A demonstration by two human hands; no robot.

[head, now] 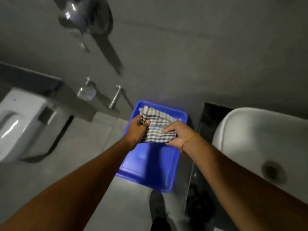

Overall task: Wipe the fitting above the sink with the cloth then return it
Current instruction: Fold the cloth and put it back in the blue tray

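A grey-and-white checked cloth [156, 125] is stretched between both hands above a blue plastic tray [150, 170] that sits on the floor. My left hand [137, 129] grips the cloth's left edge. My right hand [179, 135], with a yellow thread at the wrist, pinches its right edge. The white sink [260, 139] is at the right, its drain low in the bowl. A shiny chrome fitting [78, 14] juts from the grey wall at the top left, blurred and far from both hands.
A white toilet [21, 124] stands at the left. A chrome soap holder [85, 93] and a chrome bar [115, 97] are fixed low on the wall. A dark counter [210, 117] edges the sink. My dark shoe [158, 212] is on the grey floor below the tray.
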